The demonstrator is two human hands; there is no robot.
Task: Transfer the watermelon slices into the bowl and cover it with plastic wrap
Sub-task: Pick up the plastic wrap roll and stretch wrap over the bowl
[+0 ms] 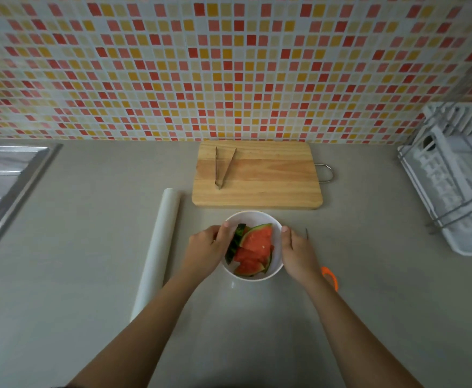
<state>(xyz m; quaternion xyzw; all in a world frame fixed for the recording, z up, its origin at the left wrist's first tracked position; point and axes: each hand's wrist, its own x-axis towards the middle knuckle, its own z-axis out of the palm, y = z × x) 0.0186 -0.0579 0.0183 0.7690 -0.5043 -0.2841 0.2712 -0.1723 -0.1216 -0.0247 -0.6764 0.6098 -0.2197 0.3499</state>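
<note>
Watermelon slices fill the bowl, left hand and right hand fingers clamped round it.

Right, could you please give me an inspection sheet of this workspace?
Surface: grey countertop.
Job's things: watermelon slices in white bowl; plastic wrap roll lying left of it.
Clutter: tongs on cutting board; orange-handled scissors partly hidden behind right arm.
Grips: left hand and right hand hold the bowl's sides.
Cables: nothing seen.
Surroundings: sink left, dish rack right, tiled wall behind.
</note>
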